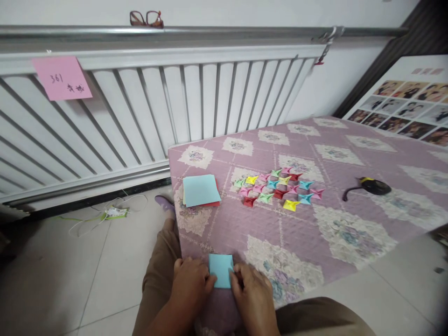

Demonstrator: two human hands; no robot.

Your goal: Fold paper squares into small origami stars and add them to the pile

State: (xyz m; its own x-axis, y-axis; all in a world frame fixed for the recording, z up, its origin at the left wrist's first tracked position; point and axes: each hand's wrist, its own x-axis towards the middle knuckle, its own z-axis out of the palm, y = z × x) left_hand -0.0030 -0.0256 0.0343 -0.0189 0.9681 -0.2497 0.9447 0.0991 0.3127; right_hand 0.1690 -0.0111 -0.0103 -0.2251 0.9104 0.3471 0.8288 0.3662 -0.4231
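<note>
A small light-blue paper square (pixel 221 270), looking folded, lies near the front edge of the cloth between my hands. My left hand (pixel 192 282) grips its left edge, thumb at the lower corner and the other fingers curled. At the right edge, my right hand (pixel 252 291) pinches the paper between thumb and forefinger. Beyond them rests a stack of larger paper squares (pixel 201 190), light blue on top with red and pale yellow showing beneath. Several small folded paper shapes (pixel 276 185) in pink, red, yellow, green and blue sit in rows to the right of the stack.
A purple floral cloth (pixel 238 228) covers the surface. A black object with a curved strap (pixel 376 186) lies at the right. Behind stands a white radiator (pixel 206 98) with a pink note (pixel 63 78); glasses (pixel 146 18) rest above. A power strip (pixel 116 213) is on the floor.
</note>
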